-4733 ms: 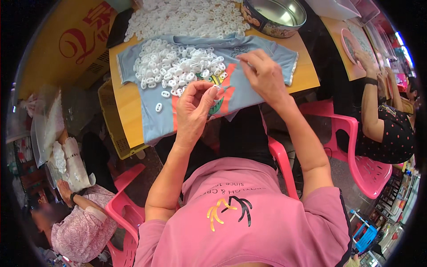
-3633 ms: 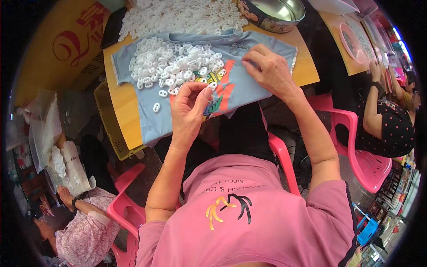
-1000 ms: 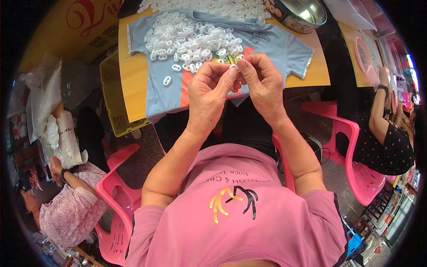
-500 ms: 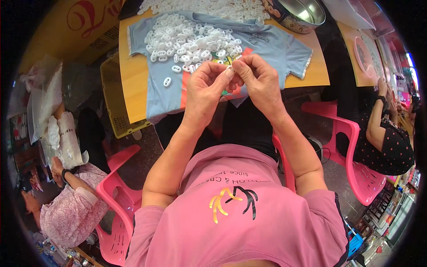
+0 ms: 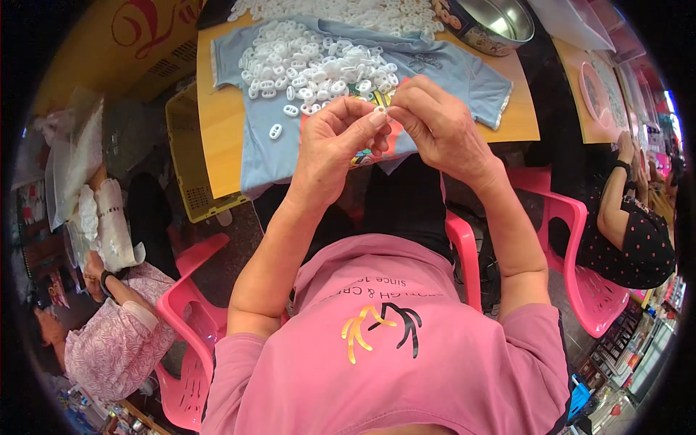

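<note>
Between the thumb and fingers of my left hand (image 5: 335, 138) is a small white plastic piece (image 5: 380, 109) with a hole, its edge showing past the thumb. My right hand (image 5: 449, 134) is closed in a pinch right beside that piece; what its fingertips grip is too small to make out. Both hands are above the front of a light blue T-shirt (image 5: 457, 80) with a coloured print, spread over the table. A heap of white two-holed oval plastic pieces (image 5: 312, 69) lies on the shirt. One loose oval piece (image 5: 275, 131) sits apart at the heap's near left.
More white pieces (image 5: 341, 14) cover the far side of the wooden table (image 5: 221, 156). A round metal tin (image 5: 500, 25) stands at the far right. Below the table's left edge is a yellow crate (image 5: 196, 192). Pink chairs (image 5: 573, 239) and other people flank me.
My right hand has turned and shifted slightly right, its fingers now folded over more. My left hand stays nearly in place, and the white piece's hole shows more plainly.
</note>
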Demonstrator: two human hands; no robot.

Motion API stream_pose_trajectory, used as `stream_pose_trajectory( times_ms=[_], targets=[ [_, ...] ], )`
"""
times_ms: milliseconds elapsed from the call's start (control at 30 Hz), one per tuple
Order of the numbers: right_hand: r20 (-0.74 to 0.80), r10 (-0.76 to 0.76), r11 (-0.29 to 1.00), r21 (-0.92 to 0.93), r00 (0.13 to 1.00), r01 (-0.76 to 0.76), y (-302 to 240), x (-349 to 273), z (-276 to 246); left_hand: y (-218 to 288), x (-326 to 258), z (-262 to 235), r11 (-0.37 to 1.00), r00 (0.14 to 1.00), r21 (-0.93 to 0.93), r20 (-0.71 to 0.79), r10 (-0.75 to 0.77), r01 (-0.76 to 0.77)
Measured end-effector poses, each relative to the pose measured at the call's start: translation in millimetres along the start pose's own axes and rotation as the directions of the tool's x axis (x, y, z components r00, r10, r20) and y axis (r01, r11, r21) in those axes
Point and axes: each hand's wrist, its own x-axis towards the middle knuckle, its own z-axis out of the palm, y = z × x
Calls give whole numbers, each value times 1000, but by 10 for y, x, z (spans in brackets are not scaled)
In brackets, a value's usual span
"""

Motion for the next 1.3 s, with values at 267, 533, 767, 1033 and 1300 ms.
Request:
stream_pose_trajectory(
  times_ms=[267, 533, 767, 1033, 1300],
  targets=[
    [38, 57, 985, 161, 998, -62, 51, -23, 81, 16, 17, -20, 979, 995, 183, 38, 87, -92],
    [24, 30, 999, 40, 999, -31, 68, 16, 42, -6, 48, -135, 995, 999, 95, 24, 22, -24],
    [188, -69, 995, -54, 980, 81, 68, 17, -11, 56, -9, -169, 981, 998, 194, 65, 1, -14],
    [98, -59, 989, 142, 993, 45, 40, -128, 142, 52, -118, -79, 973, 999, 229, 31, 22, -29],
    [191, 88, 920, 360, 978, -153, 39, -258, 160, 104, -202, -30, 931, 997, 365, 70, -23, -4]
  ],
)
